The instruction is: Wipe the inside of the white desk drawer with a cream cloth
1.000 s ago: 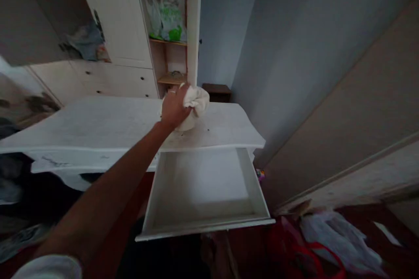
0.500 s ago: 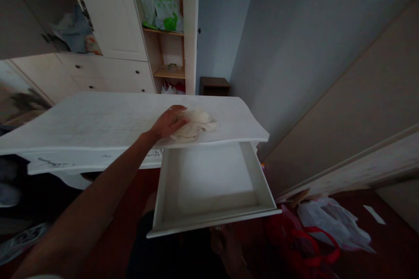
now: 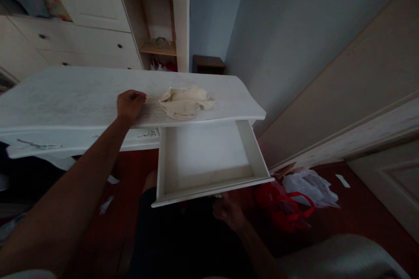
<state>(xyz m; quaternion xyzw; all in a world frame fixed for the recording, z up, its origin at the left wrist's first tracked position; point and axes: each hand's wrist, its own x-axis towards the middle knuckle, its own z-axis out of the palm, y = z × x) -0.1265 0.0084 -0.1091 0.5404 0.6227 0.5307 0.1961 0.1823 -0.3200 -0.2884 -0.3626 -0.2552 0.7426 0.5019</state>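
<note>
On the white table (image 3: pixel 81 96) lies a crumpled cream cloth (image 3: pixel 183 103), with nothing gripping it. My left hand (image 3: pixel 130 105) rests on the tabletop to the left of the cloth, apart from it. Its fingers are curled in, and whatever is in them, if anything, is hidden. A white drawer (image 3: pixel 209 150) is pulled out from the table's right part, with its bare inside showing. Just below the drawer's front edge is my right hand (image 3: pixel 229 212), its fingers bent. A small pale bit shows at its fingertips, too dark to name.
A white cabinet (image 3: pixel 88 45) and open shelves (image 3: pixel 159 48) with bags stand behind the table. A small brown box-like stand (image 3: pixel 209 64) is at the wall. On the red floor at right lie a red bag (image 3: pixel 278 207) and a white plastic bag (image 3: pixel 310 187).
My left hand has let go of the cloth and moved left, its fingers now curled. The cloth stays on the table. The view has tilted down, showing more of my right hand.
</note>
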